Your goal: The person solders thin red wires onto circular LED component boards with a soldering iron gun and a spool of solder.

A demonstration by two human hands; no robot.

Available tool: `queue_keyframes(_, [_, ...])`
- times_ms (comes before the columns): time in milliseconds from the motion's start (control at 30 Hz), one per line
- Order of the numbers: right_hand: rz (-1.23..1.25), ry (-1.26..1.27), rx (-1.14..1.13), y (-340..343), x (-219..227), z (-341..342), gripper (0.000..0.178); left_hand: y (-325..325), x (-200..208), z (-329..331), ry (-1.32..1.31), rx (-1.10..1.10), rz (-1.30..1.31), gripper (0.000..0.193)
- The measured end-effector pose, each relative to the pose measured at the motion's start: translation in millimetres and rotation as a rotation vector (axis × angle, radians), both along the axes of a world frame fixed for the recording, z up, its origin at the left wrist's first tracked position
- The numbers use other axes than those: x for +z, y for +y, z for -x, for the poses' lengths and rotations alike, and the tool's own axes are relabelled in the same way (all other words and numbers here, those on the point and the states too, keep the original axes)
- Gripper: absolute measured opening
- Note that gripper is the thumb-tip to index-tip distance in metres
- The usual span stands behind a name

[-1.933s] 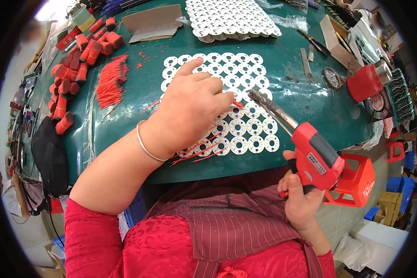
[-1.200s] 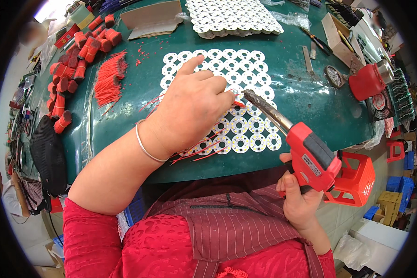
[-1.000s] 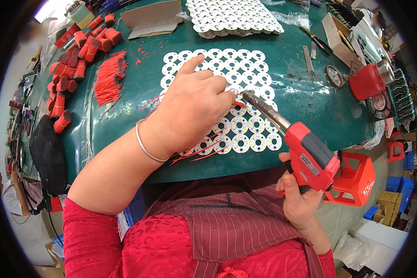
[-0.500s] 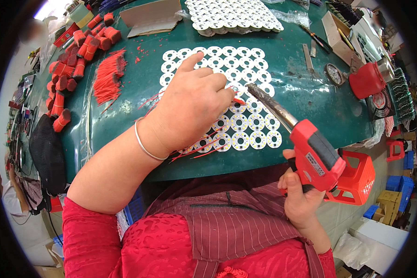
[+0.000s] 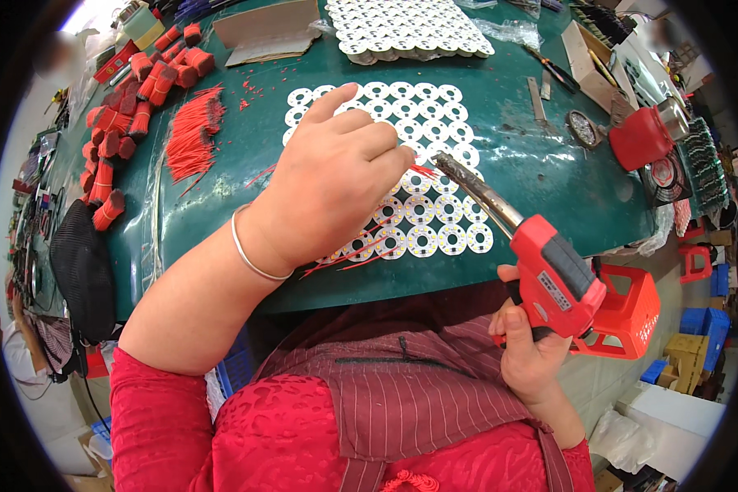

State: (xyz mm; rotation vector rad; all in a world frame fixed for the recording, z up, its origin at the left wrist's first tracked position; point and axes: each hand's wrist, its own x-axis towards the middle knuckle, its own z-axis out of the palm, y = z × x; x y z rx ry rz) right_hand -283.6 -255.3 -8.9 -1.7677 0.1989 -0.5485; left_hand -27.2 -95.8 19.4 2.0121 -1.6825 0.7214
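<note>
My left hand (image 5: 328,176) is over a sheet of round white circuit boards (image 5: 421,213), with its index finger pointing away from me. Its thumb side is turned down, and thin red wires (image 5: 423,171) stick out past the pinching fingertips. More red wires show on the boards below and left of the hand. In my right hand (image 5: 531,353) is a red and black soldering gun (image 5: 558,275), gripped by its handle. Its dark metal tip points up and left, close to the red wires; whether it touches a board I cannot tell.
Bundles of red wire (image 5: 143,115) and a loose pile of red wires (image 5: 194,135) lie at left. A second stack of boards (image 5: 406,29) sits at the back. At right are a small round tin (image 5: 583,129), a red container (image 5: 638,139) and tweezers (image 5: 536,98).
The view has shifted slightly. My left hand's fingertips have lifted a little, and more of the red wire ends show beyond them. The soldering gun stays in nearly the same place.
</note>
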Motion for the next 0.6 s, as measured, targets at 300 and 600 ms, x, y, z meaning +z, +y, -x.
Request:
queue_keyframes(300, [-0.145, -0.005, -0.053, 5.8, 4.3, 5.0, 0.042, 2.7, -1.8, 5.0, -0.031, -0.017, -0.136, 0.013])
queue_keyframes(600, [-0.123, 0.003, -0.043, 2.2, -6.7, 11.3, 0.029, 2.4, -2.1, 5.2, -0.015, -0.018, -0.181, 0.011])
